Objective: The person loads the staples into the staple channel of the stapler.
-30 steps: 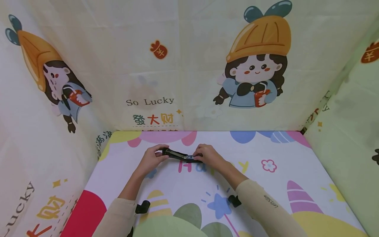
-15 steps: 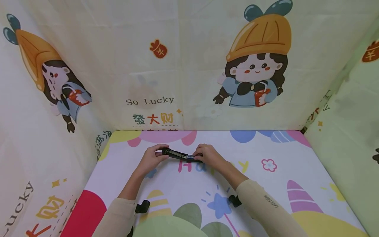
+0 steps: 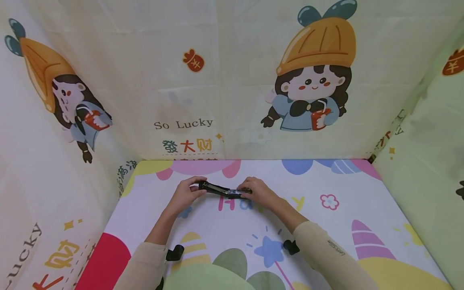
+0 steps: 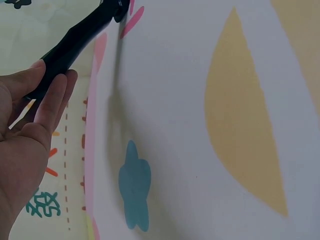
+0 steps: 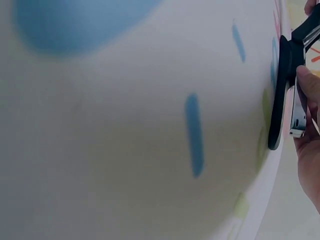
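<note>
An opened black stapler (image 3: pixel 214 188) is held over the far middle of the table in the head view. My left hand (image 3: pixel 186 194) grips the end of its raised upper arm between thumb and fingers; the left wrist view shows this dark arm (image 4: pixel 70 47) slanting up. My right hand (image 3: pixel 258 191) pinches the shiny metal magazine (image 5: pixel 299 112), thumb on the near side. Below that magazine, the flat black base (image 5: pixel 278 105) lies close over the tabletop in the right wrist view. My right fingers hide part of the magazine.
The table (image 3: pixel 319 233) has a printed cover with coloured shapes and letters. Patterned cloth (image 3: pixel 239 80) hangs behind it and along both sides. Black camera mounts (image 3: pixel 175 253) sit at my wrists, just inside the beige sleeves (image 3: pixel 324 249).
My right hand and sleeve have shifted slightly to the right along the stapler, and the fingers have changed position a little. My left hand keeps its grip in the same place.
</note>
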The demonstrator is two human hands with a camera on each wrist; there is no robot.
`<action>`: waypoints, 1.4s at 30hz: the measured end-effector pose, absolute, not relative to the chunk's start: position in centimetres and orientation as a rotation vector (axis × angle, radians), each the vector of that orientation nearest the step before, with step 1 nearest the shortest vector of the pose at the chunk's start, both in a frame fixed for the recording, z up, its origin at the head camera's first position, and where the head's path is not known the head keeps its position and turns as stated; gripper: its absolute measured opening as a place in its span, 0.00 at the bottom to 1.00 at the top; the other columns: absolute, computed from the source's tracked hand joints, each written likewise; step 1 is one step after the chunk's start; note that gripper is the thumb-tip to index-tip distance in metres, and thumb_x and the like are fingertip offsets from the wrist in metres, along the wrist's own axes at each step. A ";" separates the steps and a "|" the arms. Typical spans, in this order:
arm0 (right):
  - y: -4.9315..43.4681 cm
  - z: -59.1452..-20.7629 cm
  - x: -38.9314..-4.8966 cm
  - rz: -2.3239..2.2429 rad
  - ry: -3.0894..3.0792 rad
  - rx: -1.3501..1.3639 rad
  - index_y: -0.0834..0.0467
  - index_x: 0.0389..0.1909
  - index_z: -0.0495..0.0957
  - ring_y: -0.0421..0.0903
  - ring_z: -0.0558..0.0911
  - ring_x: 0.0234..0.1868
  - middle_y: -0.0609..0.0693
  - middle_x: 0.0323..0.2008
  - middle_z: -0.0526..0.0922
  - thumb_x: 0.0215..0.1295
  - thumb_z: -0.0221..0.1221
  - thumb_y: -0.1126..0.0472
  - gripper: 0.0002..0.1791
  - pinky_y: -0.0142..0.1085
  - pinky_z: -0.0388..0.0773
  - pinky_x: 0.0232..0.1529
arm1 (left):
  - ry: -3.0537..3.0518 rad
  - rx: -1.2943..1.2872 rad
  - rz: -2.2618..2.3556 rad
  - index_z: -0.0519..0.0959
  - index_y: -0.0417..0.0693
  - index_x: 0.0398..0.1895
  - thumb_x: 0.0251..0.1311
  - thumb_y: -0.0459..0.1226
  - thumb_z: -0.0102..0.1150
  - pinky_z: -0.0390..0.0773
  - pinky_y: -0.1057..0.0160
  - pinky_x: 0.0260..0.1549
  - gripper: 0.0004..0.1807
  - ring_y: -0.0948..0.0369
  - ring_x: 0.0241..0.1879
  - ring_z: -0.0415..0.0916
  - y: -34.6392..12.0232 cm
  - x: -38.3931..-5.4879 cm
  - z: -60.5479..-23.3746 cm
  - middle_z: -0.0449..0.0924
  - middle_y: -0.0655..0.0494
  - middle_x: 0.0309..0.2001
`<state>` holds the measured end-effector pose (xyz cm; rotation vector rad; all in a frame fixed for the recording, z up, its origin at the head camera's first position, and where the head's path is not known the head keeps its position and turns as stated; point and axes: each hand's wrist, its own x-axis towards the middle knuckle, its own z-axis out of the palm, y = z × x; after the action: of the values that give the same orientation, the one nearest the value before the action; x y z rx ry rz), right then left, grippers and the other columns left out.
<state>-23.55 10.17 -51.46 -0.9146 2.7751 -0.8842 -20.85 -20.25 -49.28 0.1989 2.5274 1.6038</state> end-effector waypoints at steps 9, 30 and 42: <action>10.9 -52.1 -23.5 -0.894 2.784 -1.055 0.50 0.54 0.87 0.47 0.77 0.51 0.50 0.49 0.81 0.67 0.69 0.59 0.15 0.42 0.78 0.54 | 2.524 0.198 1.605 0.79 0.42 0.64 0.63 0.29 0.69 0.85 0.65 0.45 0.25 0.51 0.50 0.84 -20.3 -20.9 -49.3 0.77 0.42 0.65; 11.5 -52.1 -23.1 -0.823 2.787 -1.104 0.52 0.54 0.88 0.47 0.73 0.48 0.51 0.46 0.79 0.65 0.70 0.59 0.16 0.38 0.75 0.49 | 2.533 0.184 1.583 0.79 0.42 0.65 0.63 0.29 0.69 0.85 0.65 0.45 0.26 0.51 0.48 0.83 -20.2 -20.8 -49.1 0.77 0.42 0.64; 13.0 -52.7 -22.8 -0.898 2.838 -1.028 0.49 0.50 0.90 0.45 0.73 0.47 0.48 0.44 0.78 0.64 0.71 0.60 0.14 0.39 0.74 0.48 | 2.531 0.181 1.587 0.79 0.42 0.64 0.63 0.29 0.69 0.85 0.67 0.44 0.25 0.53 0.47 0.83 -20.1 -20.7 -48.8 0.77 0.42 0.64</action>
<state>-22.77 12.99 -52.71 -1.0276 2.8385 -0.8975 -20.70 -20.14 -48.79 0.1815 2.5309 1.5870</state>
